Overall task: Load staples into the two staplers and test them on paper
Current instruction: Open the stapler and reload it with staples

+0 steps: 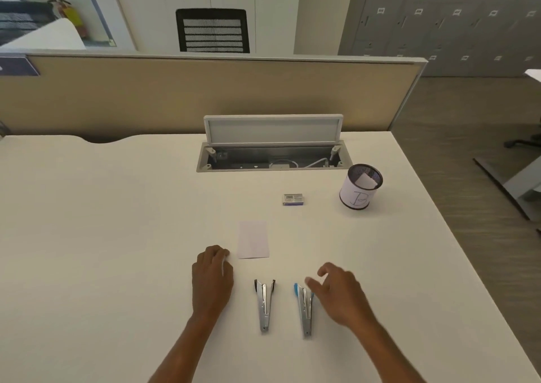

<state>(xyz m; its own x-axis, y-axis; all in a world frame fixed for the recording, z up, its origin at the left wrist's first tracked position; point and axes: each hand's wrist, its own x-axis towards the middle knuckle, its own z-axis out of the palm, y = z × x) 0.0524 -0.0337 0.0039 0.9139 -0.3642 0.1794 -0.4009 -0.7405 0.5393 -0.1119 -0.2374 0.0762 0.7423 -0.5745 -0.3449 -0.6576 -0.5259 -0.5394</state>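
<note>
Two metal staplers lie side by side on the white desk near me: one with black ends (264, 305) on the left and one with blue ends (304, 309) on the right. A small white sheet of paper (253, 239) lies just beyond them. Farther back sits a small box of staples (293, 199). My left hand (211, 277) rests on the desk left of the black stapler, fingers curled, holding nothing. My right hand (336, 292) hovers at the right side of the blue stapler with fingers spread, close to its front end.
A mesh pen cup (360, 188) wrapped in marked paper stands at the back right. An open cable hatch (273, 151) with its lid raised is set into the desk (102, 236) behind the staples box. A beige partition runs along the far edge.
</note>
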